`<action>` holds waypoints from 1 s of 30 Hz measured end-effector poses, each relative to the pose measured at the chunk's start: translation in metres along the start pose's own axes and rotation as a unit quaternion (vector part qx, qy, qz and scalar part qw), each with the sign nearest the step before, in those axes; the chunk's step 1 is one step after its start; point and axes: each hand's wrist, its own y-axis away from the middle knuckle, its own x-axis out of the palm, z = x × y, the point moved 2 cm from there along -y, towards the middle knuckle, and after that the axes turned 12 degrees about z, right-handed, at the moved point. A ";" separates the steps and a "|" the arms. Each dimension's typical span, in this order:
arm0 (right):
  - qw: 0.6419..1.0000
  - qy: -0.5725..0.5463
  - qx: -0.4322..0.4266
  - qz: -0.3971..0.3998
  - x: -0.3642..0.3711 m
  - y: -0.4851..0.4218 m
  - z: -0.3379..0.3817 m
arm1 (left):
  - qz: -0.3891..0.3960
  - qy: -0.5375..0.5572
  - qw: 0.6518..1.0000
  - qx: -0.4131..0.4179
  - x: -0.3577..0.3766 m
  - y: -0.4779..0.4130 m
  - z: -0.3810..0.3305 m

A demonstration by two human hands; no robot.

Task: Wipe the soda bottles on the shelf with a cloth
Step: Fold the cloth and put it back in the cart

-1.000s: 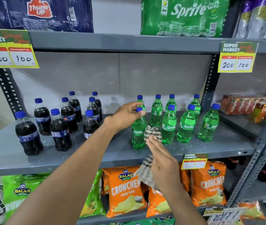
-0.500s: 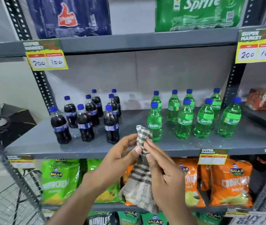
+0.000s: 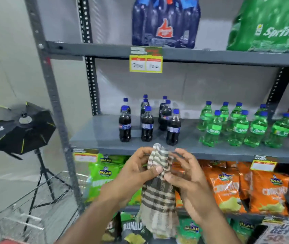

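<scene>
**Cloth gathered in both hands, bottles waiting on the shelf**

I have the checked cloth (image 3: 159, 189) bunched upright between my two hands, just in front of the grey shelf (image 3: 105, 132) edge. My left hand (image 3: 136, 171) pinches it with thumb and fingers pressed on its left side; my right hand (image 3: 187, 175) has its fingers curled round the other side, thumb against the fabric. I judge this to be a regrip, folding the cloth into a pad before wiping.

No bottle is touched. The dark cola bottles (image 3: 147, 125) with blue caps stand just beyond the cloth; their labels are too blurred to read. The green Sprite bottles (image 3: 239, 127) stand to the right, well apart from my hands. Above sit a dark shrink-wrapped cola pack (image 3: 164, 23) and a Sprite pack (image 3: 270, 27). Below, Balaji crisp bags (image 3: 267, 191) fill the lower shelf.
</scene>
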 end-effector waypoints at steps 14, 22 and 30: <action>0.989 0.087 0.081 0.093 0.080 0.036 -0.017 | -0.024 0.041 0.997 -0.060 -0.048 0.128 -0.024; 0.960 0.239 0.005 0.143 0.119 0.043 -0.012 | -0.049 -0.109 0.983 -0.141 -0.056 0.211 -0.049; 0.927 0.245 0.020 0.282 0.190 0.039 -0.056 | -0.082 -0.371 0.919 -0.102 -0.048 0.267 -0.076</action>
